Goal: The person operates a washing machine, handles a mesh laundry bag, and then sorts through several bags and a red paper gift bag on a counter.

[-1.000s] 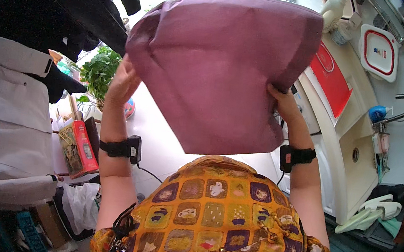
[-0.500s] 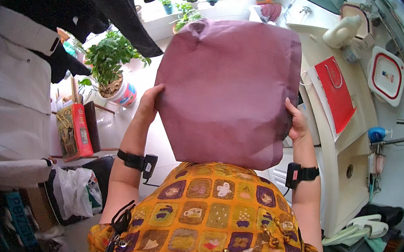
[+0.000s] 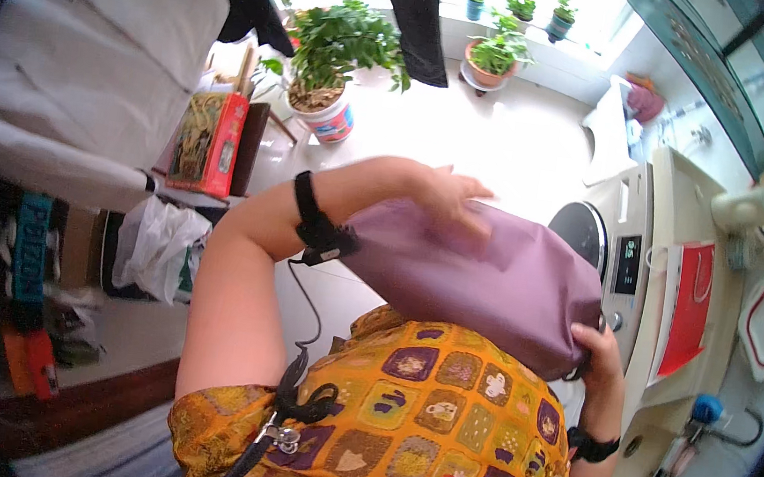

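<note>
A smooth, mauve, sheet-like piece of flexible material [image 3: 509,277] is in front of the orange patterned cloth top [image 3: 436,424]. The right hand [image 3: 601,356] grips its right end, thumb uppermost; the blurred left hand [image 3: 452,199] spreads its fingers over the far edge, contact unclear. To the right stands a silver washing machine [image 3: 633,206]; far left, a bushy green potted plant [image 3: 343,46].

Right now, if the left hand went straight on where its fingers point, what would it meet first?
The left hand would probably meet the purple material first; whether they touch is unclear.
</note>
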The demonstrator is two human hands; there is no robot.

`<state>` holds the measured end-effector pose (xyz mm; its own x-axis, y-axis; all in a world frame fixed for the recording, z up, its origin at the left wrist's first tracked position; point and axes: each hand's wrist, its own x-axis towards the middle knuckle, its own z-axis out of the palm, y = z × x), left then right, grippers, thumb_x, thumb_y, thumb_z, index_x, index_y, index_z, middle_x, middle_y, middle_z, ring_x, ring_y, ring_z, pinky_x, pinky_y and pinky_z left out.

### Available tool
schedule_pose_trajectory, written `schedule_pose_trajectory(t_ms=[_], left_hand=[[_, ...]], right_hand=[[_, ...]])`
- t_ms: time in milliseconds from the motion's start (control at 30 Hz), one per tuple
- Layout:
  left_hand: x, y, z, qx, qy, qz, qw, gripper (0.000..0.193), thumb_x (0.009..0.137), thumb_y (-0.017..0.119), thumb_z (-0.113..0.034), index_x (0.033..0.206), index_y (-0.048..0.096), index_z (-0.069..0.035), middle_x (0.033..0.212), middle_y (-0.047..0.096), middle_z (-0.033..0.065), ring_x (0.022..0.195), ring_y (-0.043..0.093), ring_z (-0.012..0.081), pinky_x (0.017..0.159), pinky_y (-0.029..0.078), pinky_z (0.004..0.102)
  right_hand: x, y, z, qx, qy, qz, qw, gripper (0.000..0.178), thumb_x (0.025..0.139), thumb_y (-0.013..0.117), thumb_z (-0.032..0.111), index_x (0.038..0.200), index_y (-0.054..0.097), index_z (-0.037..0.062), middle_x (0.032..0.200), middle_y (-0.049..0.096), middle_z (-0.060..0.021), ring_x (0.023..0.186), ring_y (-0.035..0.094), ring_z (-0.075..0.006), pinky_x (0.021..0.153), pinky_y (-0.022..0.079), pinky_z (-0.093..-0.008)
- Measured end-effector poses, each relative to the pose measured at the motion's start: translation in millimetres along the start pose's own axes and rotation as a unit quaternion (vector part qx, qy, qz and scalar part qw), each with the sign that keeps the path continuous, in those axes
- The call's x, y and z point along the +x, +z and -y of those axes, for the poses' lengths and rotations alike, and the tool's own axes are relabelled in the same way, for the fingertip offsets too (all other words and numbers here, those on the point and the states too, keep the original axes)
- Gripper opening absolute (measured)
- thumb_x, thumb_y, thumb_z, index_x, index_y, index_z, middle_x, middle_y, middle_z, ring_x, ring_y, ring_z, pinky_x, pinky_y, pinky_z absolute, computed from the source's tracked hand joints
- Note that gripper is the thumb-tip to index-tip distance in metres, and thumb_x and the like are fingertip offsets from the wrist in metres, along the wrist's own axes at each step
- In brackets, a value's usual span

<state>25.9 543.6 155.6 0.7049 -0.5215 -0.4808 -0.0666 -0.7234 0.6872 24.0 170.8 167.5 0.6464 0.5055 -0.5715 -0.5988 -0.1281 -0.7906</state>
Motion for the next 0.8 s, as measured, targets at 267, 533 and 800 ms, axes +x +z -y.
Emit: schedule_pose_trajectory(t_ms=[267,533,800], left_hand=[[-51.9,152.8,65.0,-0.528,-0.014,0.157,0.834,0.052,0.098,0.044,-0.029,0.145,0.035,-0.010,0.151,0.030,0.0111,0.138,0.028,0.0238,0.116,0.017,0.0370],[-82.3,182.8,81.4,-0.610,0.103,0.064,0.783,0.124,0.048,0.091,-0.049,0.147,0.028,-0.007,0.154,0.018,0.0159,0.143,0.016,0.0247,0.116,0.014,0.0394],[-58.6,181.9,70.5,-0.471,0.083,0.028,0.878,0.116,0.063,0.084,-0.047,0.149,0.018,-0.007,0.155,0.012,0.0174,0.143,0.012,0.0289,0.114,0.017,0.0417]], right_hand=[[-23.6,-38.8,-81.1,-0.400,-0.119,-0.184,0.890,0.060,0.072,0.075,0.018,0.124,0.053,-0.0006,0.115,0.059,-0.0182,0.111,0.055,-0.0317,0.097,0.041,-0.0395],[2.6,-73.0,-89.6,-0.363,-0.019,0.208,0.908,0.058,0.093,0.053,0.027,0.142,0.035,0.0017,0.148,0.036,-0.0170,0.133,0.037,-0.0293,0.109,0.027,-0.0348],[-1.2,-32.6,-80.9,-0.156,-0.027,0.148,0.976,0.073,0.089,0.060,0.048,0.139,0.039,-0.0006,0.139,0.044,-0.0089,0.126,0.042,-0.0198,0.104,0.032,-0.0330]])
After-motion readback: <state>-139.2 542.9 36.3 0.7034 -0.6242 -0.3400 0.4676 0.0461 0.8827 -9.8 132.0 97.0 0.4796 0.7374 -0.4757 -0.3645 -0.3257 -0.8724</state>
